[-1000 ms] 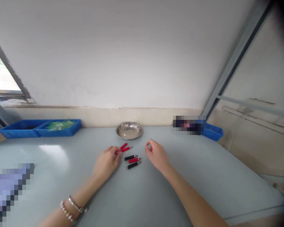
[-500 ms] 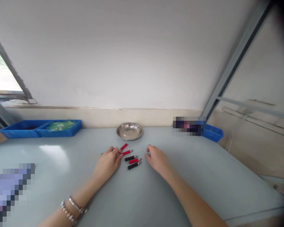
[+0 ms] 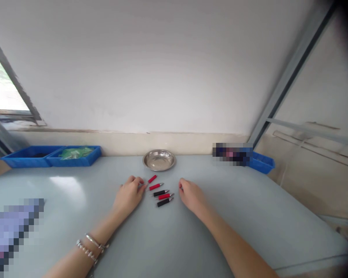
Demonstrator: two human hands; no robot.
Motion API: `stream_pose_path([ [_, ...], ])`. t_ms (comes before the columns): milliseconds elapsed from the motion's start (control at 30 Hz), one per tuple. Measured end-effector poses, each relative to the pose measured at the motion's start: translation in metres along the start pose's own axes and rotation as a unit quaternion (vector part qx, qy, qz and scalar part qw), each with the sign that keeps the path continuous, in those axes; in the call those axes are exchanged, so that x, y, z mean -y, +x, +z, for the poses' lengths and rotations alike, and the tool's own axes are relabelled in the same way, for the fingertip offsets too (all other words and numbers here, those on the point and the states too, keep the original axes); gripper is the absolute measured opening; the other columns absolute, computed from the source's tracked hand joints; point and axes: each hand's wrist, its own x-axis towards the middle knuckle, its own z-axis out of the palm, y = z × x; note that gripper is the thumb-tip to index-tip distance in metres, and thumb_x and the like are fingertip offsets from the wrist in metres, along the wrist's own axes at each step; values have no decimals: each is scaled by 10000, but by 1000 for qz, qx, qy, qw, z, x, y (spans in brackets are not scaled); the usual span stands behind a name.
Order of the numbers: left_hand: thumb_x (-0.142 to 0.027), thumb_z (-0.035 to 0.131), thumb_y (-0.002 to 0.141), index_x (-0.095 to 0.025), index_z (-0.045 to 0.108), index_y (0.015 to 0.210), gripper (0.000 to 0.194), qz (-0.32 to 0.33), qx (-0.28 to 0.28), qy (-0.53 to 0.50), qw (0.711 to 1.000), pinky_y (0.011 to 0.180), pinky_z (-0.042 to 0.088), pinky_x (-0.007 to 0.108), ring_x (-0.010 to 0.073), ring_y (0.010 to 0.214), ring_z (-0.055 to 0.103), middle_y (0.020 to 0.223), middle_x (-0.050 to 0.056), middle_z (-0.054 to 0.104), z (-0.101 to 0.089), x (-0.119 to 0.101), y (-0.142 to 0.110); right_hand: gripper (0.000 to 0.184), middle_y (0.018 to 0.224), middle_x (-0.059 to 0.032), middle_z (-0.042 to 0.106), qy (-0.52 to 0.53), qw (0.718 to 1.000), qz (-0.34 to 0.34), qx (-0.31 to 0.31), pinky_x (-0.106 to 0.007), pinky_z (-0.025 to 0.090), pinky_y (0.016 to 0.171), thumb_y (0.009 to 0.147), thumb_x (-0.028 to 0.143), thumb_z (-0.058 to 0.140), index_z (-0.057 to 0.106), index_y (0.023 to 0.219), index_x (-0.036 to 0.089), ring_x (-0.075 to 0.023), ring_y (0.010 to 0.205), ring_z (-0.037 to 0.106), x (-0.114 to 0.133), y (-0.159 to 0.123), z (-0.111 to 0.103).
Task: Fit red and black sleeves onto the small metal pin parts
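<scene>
My left hand (image 3: 129, 194) rests on the table with its fingers curled and thumb and forefinger close together. Its fingertips are beside the rear end of a red pen part with a metal tip (image 3: 156, 187); anything pinched there is too small to name. Just beyond lies a short red tube (image 3: 152, 178). Nearer me, side by side, are a black pen part (image 3: 161, 193), another red one (image 3: 165, 196) and a second black one (image 3: 164, 202), metal tips pointing right. My right hand (image 3: 192, 196) lies right of them, fingers curled in and thumb against the forefinger, apart from the pen parts.
Against the wall stands a round steel dish (image 3: 159, 168). Two blue trays (image 3: 72, 162) are at the back left, one with a green plastic bag (image 3: 77, 153). Another blue bin (image 3: 262, 165) sits back right beside a blurred-out object (image 3: 232, 154). A pixelated item (image 3: 14, 227) lies front left.
My left hand has drawn slightly left, away from the red pen part with the tip. My right thumb and forefinger have closed together. The pen parts lie much as before.
</scene>
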Motion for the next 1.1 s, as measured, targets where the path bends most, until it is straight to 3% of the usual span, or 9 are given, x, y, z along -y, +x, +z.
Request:
stream_pose_path([
  [500, -303, 373, 839, -175, 561, 856, 228, -12, -7, 25, 1000, 641, 412, 299, 174, 672, 567, 881, 60, 560, 1, -5, 5, 188, 811, -70, 620, -25, 999, 18, 8, -251, 315, 545, 784, 98, 390, 507, 902, 187, -188, 728, 580, 3, 0, 1],
  [633, -296, 343, 852, -175, 534, 859, 226, 3, -58, -11, 998, 661, 417, 298, 169, 688, 566, 880, 51, 559, -2, -7, 1, 155, 691, -28, 580, 105, 994, 5, -34, -235, 316, 539, 757, 104, 401, 508, 830, 189, -155, 642, 536, 3, 3, -2],
  [700, -315, 338, 857, -181, 516, 856, 223, 32, -91, -52, 994, 640, 422, 285, 156, 666, 559, 868, 41, 555, -5, -11, -3, 109, 587, 18, 508, 249, 967, -11, -55, -220, 326, 537, 756, 134, 405, 490, 796, 190, -125, 571, 490, 4, 6, -6],
  [833, -318, 349, 859, -191, 488, 860, 188, 130, -111, -122, 978, 620, 428, 257, 140, 682, 552, 854, 29, 541, -12, -26, -15, 76, 517, 58, 430, 487, 873, -17, -34, -200, 312, 485, 765, 263, 437, 459, 759, 191, -92, 479, 406, 9, 7, -14],
  [933, -289, 349, 862, -191, 480, 861, 163, 166, -117, -139, 969, 638, 430, 254, 138, 710, 545, 851, 29, 539, -15, -35, -21, 142, 534, 54, 458, 554, 833, 1, -10, -192, 266, 438, 752, 329, 468, 458, 748, 188, -71, 441, 349, 13, 5, -16],
  [1100, -281, 350, 863, -192, 475, 851, 154, 173, -112, -139, 969, 648, 432, 262, 144, 724, 539, 842, 32, 536, -15, -36, -23, 176, 539, 55, 473, 591, 806, 1, 23, -185, 264, 425, 734, 355, 505, 464, 723, 184, -57, 432, 343, 18, 2, -14],
])
